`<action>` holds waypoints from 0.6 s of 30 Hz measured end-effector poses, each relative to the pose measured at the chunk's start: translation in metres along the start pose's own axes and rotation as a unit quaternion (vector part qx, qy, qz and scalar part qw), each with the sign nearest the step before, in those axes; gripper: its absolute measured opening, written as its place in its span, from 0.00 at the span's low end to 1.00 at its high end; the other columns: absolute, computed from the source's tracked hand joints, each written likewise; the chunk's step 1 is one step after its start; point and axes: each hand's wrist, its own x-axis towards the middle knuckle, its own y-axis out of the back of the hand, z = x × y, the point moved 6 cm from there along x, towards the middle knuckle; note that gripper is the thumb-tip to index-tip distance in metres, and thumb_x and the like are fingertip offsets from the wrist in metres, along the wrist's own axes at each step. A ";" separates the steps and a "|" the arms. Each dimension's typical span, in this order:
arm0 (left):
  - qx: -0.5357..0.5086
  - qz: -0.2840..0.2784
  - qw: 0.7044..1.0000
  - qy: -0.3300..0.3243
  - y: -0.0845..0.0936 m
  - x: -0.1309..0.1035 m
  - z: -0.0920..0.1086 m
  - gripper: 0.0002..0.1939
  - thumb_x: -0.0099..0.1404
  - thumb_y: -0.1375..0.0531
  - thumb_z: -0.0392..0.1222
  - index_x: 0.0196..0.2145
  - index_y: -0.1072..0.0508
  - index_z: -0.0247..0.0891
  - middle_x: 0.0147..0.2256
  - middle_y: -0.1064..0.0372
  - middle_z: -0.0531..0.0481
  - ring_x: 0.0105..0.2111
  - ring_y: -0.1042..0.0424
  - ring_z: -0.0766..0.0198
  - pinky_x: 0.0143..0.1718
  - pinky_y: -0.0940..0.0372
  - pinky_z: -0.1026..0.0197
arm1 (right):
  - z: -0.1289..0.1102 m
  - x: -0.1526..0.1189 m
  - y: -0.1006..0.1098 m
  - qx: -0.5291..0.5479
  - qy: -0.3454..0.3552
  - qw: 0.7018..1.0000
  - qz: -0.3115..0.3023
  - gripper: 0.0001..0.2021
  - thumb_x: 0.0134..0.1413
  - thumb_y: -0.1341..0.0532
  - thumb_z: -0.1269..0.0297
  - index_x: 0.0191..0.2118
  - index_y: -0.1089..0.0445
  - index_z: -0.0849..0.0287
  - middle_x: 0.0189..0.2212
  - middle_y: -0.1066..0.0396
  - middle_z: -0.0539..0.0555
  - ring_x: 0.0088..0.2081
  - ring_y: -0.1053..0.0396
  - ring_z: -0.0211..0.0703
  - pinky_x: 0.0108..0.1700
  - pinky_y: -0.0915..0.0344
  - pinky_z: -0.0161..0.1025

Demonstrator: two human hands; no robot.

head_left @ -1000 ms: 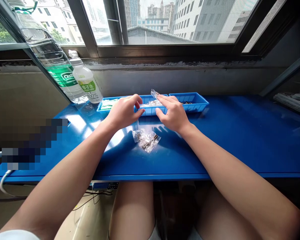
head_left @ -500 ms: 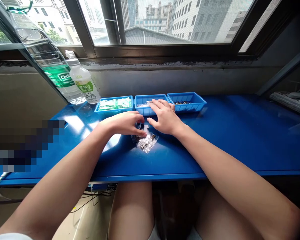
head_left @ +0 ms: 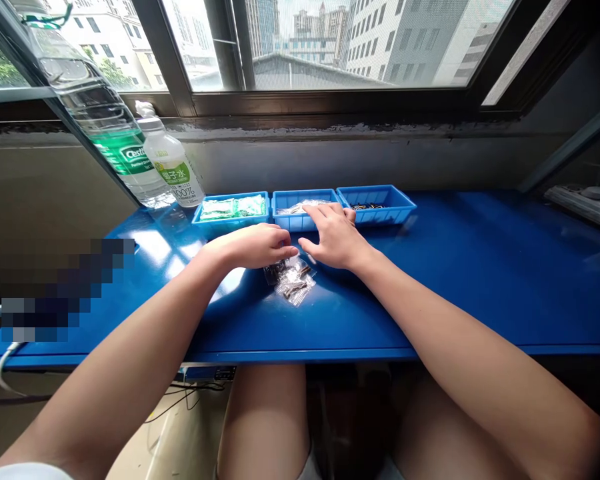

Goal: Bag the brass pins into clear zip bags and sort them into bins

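Small clear plastic packets (head_left: 296,283) with dark and metallic-looking small parts inside lie on the blue tabletop. My left hand (head_left: 263,245) is just above their far edge, thumb and fingers drawn together; whatever may be between them is hidden. My right hand (head_left: 337,235) reaches over the front of the middle blue bin (head_left: 300,222), thumb spread away from the fingers, with no held thing visible. In that bin, behind my fingertips, lie clear plastic packets (head_left: 307,205).
The left blue bin (head_left: 233,220) contains green-and-white packets (head_left: 235,207). Small dark and brass-coloured pieces (head_left: 367,207) lie in the right bin (head_left: 397,215). A large water bottle (head_left: 125,150) and a smaller bottle (head_left: 175,167) stand at the back left by the window.
My left thumb and fingers have come closer together and lifted slightly off the packets on the table. My right fingers have drawn back a little; more of the middle bin's packets show.
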 end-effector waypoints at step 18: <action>-0.047 -0.020 0.999 -0.009 -0.003 0.000 0.002 0.22 0.54 0.37 0.60 0.34 0.26 0.38 0.31 0.26 0.48 0.27 0.32 0.61 0.24 0.44 0.63 | -0.007 -0.001 0.011 0.040 0.041 0.996 0.074 0.27 0.54 0.40 0.61 0.59 0.35 0.64 0.54 0.32 0.63 0.56 0.41 0.60 0.56 0.43 0.55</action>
